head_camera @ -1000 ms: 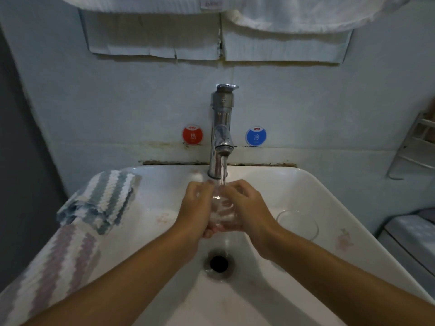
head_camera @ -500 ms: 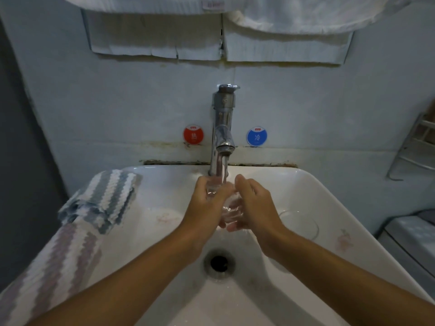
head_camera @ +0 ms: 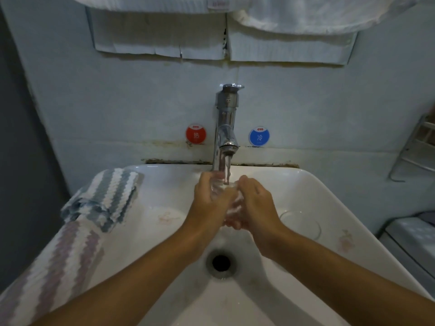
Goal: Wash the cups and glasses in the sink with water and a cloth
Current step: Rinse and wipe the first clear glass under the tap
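A clear glass [head_camera: 231, 203] is held upright under the running chrome tap [head_camera: 226, 130], water falling into its mouth. My left hand [head_camera: 209, 198] grips its left side, fingers curled round the wall. From the right, my right hand [head_camera: 255, 203] wraps the glass, fingertips at its rim and base. A second clear glass [head_camera: 301, 223] lies in the white sink [head_camera: 306, 184] to the right of my hands. Striped cloths [head_camera: 106, 198] lie folded on the sink's left rim.
The drain [head_camera: 221, 262] sits below my hands in the basin's middle. Red [head_camera: 195, 134] and blue [head_camera: 259, 136] round stickers flank the tap on the wall. White towels [head_camera: 306, 12] hang overhead. A metal rack [head_camera: 419, 149] is on the right wall.
Both hands have lifted the glass closer to the spout. The glass now stands more upright under the stream.
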`<state>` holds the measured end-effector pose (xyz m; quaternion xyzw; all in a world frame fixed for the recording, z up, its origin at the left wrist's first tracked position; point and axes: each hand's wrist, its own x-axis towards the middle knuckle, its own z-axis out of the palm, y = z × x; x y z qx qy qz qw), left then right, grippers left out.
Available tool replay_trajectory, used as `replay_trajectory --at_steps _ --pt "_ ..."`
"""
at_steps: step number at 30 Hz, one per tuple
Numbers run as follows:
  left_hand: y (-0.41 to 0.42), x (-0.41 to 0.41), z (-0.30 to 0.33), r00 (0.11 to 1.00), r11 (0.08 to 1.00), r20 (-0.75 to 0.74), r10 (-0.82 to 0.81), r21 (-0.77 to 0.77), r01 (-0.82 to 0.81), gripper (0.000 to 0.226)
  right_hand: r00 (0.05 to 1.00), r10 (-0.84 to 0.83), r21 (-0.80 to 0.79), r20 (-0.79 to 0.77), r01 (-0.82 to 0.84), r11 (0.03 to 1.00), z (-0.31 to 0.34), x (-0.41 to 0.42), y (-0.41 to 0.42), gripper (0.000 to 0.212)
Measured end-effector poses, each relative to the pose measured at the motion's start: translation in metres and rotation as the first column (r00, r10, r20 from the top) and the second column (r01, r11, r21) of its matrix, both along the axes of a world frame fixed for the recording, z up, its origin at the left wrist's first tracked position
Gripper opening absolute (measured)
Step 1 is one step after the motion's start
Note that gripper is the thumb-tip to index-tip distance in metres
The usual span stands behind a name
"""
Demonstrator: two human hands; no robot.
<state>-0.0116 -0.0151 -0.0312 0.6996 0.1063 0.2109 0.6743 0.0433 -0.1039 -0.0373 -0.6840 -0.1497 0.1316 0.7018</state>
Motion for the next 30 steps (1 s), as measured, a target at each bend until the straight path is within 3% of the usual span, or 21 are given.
replay_trajectory --at_steps 5,11,15,19,23,30 --pt "0.001 0.002 -0.001 0.998 0.997 -0.029 0.049 0.055 -0.047 0.019 0.993 0.039 0.003 -0.107 -0.039 0.999 -0.001 -0.001 -0.001 0.036" --pt "0.012 0.005 0.001 0.981 0.986 -0.117 0.154 -0.040 -0.160 0.027 0.984 0.176 0.025 0.020 -0.176 0.984 -0.002 -0.007 0.002 0.024" --pt "0.010 0.005 0.000 0.986 0.993 -0.126 0.112 -0.026 -0.116 0.029 0.994 0.080 -0.013 0.069 -0.079 0.997 -0.001 -0.005 0.004 0.017" --pt "0.001 0.003 -0.001 0.994 0.999 -0.111 0.016 0.046 -0.011 0.029 0.998 0.012 -0.034 -0.053 -0.014 0.999 0.000 0.000 0.001 0.035" --pt "0.001 0.005 -0.005 0.988 0.995 -0.142 0.063 0.083 -0.051 0.031 0.974 0.060 -0.050 -0.220 -0.073 0.996 0.003 0.001 -0.002 0.050" --pt "0.011 0.004 -0.005 0.963 0.987 -0.242 0.120 -0.076 -0.142 0.045 0.986 0.157 -0.161 0.056 -0.147 0.976 0.003 -0.004 -0.002 0.032"
